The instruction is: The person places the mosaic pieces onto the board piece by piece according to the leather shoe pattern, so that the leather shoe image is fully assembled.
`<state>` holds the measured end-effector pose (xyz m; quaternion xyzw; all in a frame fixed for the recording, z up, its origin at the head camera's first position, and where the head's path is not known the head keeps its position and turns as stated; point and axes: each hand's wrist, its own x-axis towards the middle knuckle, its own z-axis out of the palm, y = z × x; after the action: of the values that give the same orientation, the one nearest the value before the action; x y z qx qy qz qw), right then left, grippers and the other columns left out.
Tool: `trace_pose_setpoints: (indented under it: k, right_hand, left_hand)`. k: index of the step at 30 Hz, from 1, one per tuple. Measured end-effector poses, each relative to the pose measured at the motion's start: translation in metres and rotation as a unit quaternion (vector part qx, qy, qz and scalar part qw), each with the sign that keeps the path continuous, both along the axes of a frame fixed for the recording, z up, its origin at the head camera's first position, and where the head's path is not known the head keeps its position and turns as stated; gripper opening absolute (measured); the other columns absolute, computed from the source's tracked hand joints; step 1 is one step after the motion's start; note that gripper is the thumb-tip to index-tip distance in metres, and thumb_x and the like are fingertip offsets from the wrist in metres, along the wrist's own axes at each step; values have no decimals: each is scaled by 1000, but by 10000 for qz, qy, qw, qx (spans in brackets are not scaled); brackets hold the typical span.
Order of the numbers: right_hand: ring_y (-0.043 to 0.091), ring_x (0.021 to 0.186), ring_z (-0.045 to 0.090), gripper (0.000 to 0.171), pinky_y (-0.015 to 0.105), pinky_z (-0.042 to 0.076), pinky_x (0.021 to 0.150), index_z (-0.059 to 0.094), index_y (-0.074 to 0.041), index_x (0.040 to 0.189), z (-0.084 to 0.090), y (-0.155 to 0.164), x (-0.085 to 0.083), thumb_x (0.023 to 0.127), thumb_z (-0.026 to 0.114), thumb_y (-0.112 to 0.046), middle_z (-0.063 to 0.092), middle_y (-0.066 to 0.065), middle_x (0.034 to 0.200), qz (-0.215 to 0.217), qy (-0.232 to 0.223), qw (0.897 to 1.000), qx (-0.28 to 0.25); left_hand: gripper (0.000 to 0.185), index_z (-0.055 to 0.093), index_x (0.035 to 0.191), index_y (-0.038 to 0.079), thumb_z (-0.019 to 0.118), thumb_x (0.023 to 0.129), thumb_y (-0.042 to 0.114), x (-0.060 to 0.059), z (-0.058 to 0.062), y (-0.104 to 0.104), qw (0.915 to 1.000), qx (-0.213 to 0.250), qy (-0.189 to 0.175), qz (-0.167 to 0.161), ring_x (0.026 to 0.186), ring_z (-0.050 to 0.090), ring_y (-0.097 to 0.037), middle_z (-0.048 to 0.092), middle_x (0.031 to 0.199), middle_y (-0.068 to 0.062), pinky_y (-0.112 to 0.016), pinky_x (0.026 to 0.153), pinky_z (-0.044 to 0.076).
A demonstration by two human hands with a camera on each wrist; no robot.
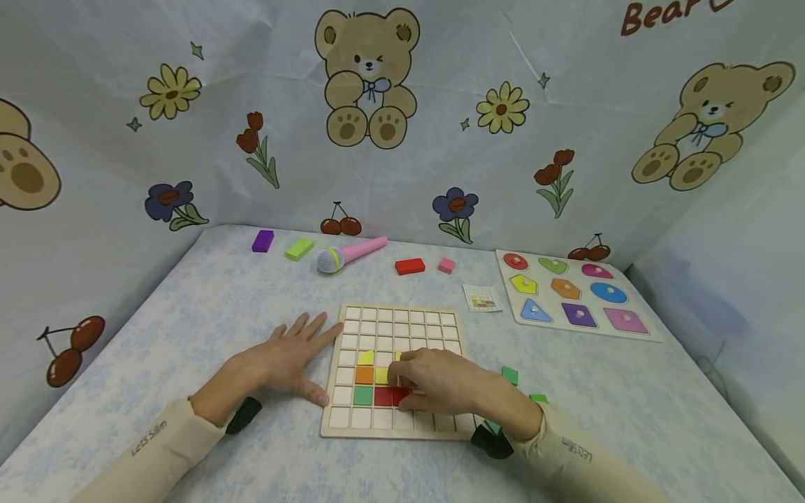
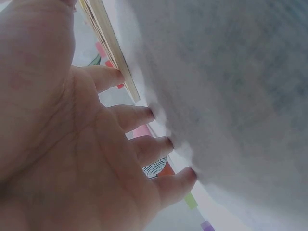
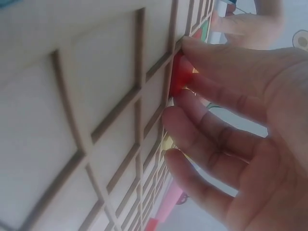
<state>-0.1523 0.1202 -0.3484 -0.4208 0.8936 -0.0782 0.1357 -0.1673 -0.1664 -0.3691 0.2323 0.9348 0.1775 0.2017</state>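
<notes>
A wooden grid board (image 1: 383, 328) lies on the table with several coloured tiles in its cells. My right hand (image 1: 443, 381) is over the board, its thumb and index finger pinching a red tile (image 3: 177, 79) at a cell. Just left of that sits another red tile (image 1: 382, 397), with a green tile (image 1: 363, 396) beside it. Above them are an orange tile (image 1: 364, 376) and yellow pieces, partly hidden by the right fingers. With fingers spread, my left hand (image 1: 283, 360) rests on the table, thumb and index finger touching the board's left edge.
Green blocks (image 1: 510, 375) lie right of the board, partly behind the right forearm. Behind it are a pattern card (image 1: 483, 298), a shape puzzle (image 1: 547, 288), a pink toy microphone (image 1: 352, 253), and purple (image 1: 263, 241), lime (image 1: 299, 249), red (image 1: 410, 266) and pink (image 1: 446, 265) blocks.
</notes>
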Motion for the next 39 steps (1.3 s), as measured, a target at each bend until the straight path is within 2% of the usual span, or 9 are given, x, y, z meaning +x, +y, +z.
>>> trace_pose_setpoints:
  k: [4,10,17,22,28,33,39]
  right_hand:
    - [3,73,49,18,17,45,67,71,-19,104,3,2,3,90,77,-28,60,-10,85,33,33,10000,63]
    - [4,89,56,20,21,52,79,77,-22,111,6,13,14,91,75,-27,65,-9,101,64,180,9997,139]
    - [11,106,58,18,29,53,91,75,-28,113,9,36,29,98,66,-28,65,-6,116,119,258,9996,74]
    - [11,109,57,27,34,54,93,71,-32,124,14,61,37,97,67,-33,62,-8,123,-483,-132,9987,33]
    - [12,110,58,33,35,57,91,71,-29,124,17,92,38,93,71,-39,62,-9,125,-1211,-299,9922,37]
    - [13,104,58,36,32,58,85,72,-26,122,16,115,37,89,74,-42,62,-8,120,-1479,-388,9882,-60]
    - [11,102,59,35,36,58,89,73,-26,118,11,137,35,88,75,-44,63,-12,115,-1691,-450,9845,-136]
  left_hand:
    - [123,15,162,17,80,69,63,0,0,0,10000,7,-3,2,153,-3,-49,3,168,-21,-74,115,4]
    - [122,15,162,17,80,69,63,0,1,0,10000,-30,-28,8,153,-3,-48,3,168,-21,-74,115,4]
    - [122,14,162,17,81,70,62,0,1,1,9999,-110,-79,37,153,-4,-48,2,168,-20,-73,116,4]
    - [122,14,162,17,80,70,62,0,1,2,9999,-126,-46,11,153,-3,-48,2,168,-21,-73,116,5]
    - [121,15,162,16,81,71,61,1,2,1,9999,-104,52,-19,152,-1,-50,4,168,-22,-75,115,6]
    - [121,16,162,15,80,71,62,1,2,0,10000,-50,48,-40,152,-2,-50,4,167,-22,-75,114,6]
    - [121,15,162,15,79,71,63,1,1,1,10000,-22,43,-64,152,-2,-49,4,167,-22,-74,115,5]
